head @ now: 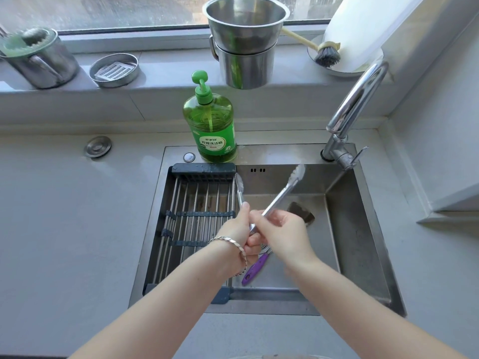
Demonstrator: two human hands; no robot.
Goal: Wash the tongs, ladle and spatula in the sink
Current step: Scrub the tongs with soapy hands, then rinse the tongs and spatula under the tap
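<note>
Head view: both hands' grip (fingers curled) holds tongs (281, 195).

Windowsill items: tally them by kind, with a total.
Steel pots: 2
Steel mug: 1
Round tin: 1
Dish brush: 1
Plate: 1
White bottle: 1
Total: 7

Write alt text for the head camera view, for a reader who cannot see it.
Over a steel sink, a person's left hand and right hand hold spread-open metal tongs. A purple-handled utensil lies in the basin beside a drying rack; green dish soap stands behind.
</note>
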